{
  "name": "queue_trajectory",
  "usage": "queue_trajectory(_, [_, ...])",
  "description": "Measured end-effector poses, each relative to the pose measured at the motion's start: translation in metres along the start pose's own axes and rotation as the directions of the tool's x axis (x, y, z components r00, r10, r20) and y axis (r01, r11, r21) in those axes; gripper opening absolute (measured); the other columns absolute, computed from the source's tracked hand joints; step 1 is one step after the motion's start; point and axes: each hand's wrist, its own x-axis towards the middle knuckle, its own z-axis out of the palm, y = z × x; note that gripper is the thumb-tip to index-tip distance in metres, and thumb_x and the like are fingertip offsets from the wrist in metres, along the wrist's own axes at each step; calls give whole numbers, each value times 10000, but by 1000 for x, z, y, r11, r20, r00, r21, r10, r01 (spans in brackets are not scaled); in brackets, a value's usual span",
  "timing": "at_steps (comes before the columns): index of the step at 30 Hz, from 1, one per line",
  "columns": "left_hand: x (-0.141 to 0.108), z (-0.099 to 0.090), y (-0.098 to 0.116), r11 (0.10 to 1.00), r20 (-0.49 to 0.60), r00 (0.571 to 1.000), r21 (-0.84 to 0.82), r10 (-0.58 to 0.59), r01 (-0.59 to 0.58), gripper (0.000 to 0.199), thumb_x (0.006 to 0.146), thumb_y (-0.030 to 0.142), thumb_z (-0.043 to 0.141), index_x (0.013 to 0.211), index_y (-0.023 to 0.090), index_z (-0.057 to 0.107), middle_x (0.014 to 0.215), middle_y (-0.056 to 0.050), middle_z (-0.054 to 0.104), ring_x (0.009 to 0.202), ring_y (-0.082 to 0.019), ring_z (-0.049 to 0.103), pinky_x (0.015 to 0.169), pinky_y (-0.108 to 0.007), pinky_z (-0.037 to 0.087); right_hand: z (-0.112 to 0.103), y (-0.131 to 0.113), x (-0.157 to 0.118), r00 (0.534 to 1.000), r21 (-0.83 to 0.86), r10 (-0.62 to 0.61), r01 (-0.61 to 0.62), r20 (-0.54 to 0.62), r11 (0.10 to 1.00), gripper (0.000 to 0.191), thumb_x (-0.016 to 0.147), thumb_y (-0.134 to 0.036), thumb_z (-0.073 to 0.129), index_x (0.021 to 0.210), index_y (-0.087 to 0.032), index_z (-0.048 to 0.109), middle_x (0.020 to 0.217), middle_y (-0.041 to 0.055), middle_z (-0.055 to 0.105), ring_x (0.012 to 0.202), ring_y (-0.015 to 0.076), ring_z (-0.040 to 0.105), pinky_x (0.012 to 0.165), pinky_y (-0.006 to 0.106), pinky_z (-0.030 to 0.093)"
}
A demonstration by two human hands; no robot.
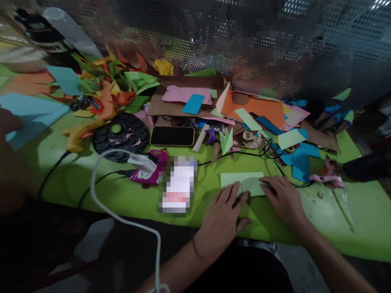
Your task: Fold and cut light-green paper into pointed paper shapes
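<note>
A pale green sheet of paper (244, 178), long and narrow, lies flat on the green tabletop (134, 205) in front of me. My left hand (221, 217) rests over its lower left part, fingers stretched and spread, thumb off to the right. At the paper's right end is my right hand (284, 199), its fingertips touching the edge and its fingers extended. Both hands cover parts of the sheet. A pleated light green paper piece (226, 141) stands just beyond. Left of my left hand lies a phone with a blurred bright screen (179, 187).
A dark phone (172, 136), a black palette (122, 138) and a yellow glue gun (77, 138) lie further left. A white cable (128, 219) hangs over the front edge from a magenta power strip (151, 167). Coloured paper scraps pile at the back. Another person's hand (9, 121) touches blue paper.
</note>
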Motion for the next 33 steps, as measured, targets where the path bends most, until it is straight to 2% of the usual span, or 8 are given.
queue_trajectory(3, [1,3,0,1000,-9,1000,24,12,-11,653,911,559,534,1453,205,449,1535,-144,422,1372,-311,430,1048,-444,440,-9,-16,-8,991,-112,-102,92,-82,989,295,966,-305,503,1221,-237,636,1123,96,703,1015,277,619,847,426,457])
queue_trajectory(5, [0,5,1,999,-12,1000,31,14,-14,653,903,529,567,1445,181,460,1539,-155,414,1372,-317,430,1049,-448,443,-11,-31,-17,974,-87,-228,227,-3,970,369,962,-265,490,1321,-262,574,1287,62,661,1107,253,605,905,415,442])
queue_trajectory(7, [0,6,1,999,-11,1000,34,6,-6,630,897,503,589,1423,171,488,1551,-144,402,1368,-317,435,1052,-447,446,-10,-41,-28,950,-37,-288,294,118,955,437,971,-246,464,1407,-236,493,1410,42,587,1213,223,566,991,399,416])
queue_trajectory(9, [-2,6,1,999,-14,1000,39,-3,3,620,898,506,585,1417,177,498,1559,-124,396,1367,-312,438,1053,-446,446,-8,-43,-37,942,-33,-286,296,173,955,470,983,-232,437,1452,-205,432,1463,39,540,1285,203,527,1056,397,376])
queue_trajectory(12, [-6,5,-2,999,-31,999,50,14,-13,648,909,527,554,1452,187,457,1560,-106,401,1392,-295,414,1074,-441,422,-8,-30,-48,950,-76,-258,275,176,959,457,998,-218,414,1455,-217,423,1472,32,528,1326,192,504,1102,422,315])
queue_trajectory(18, [-18,4,-13,994,-54,996,87,77,-72,606,956,459,477,1486,175,404,1554,-67,417,1422,-254,385,1165,-449,267,-12,-11,-55,953,-110,-247,268,176,957,446,1006,-217,408,1451,-232,425,1469,38,529,1324,190,517,1112,435,253])
queue_trajectory(25, [-44,-2,-24,984,-102,992,168,78,-60,587,978,446,417,1475,134,416,1515,-79,474,1409,-228,395,1196,-414,167,-12,-12,-54,955,-85,-253,268,155,960,446,994,-235,437,1440,-244,435,1447,39,553,1301,197,544,1096,438,286])
queue_trajectory(33, [-53,-1,-25,981,-161,985,192,64,-32,542,982,463,416,1402,129,496,1465,-74,536,1381,-219,422,1186,-402,196,-14,-10,-46,967,-61,-233,240,103,969,361,973,-235,482,1324,-267,560,1316,28,665,1164,202,641,1003,413,422])
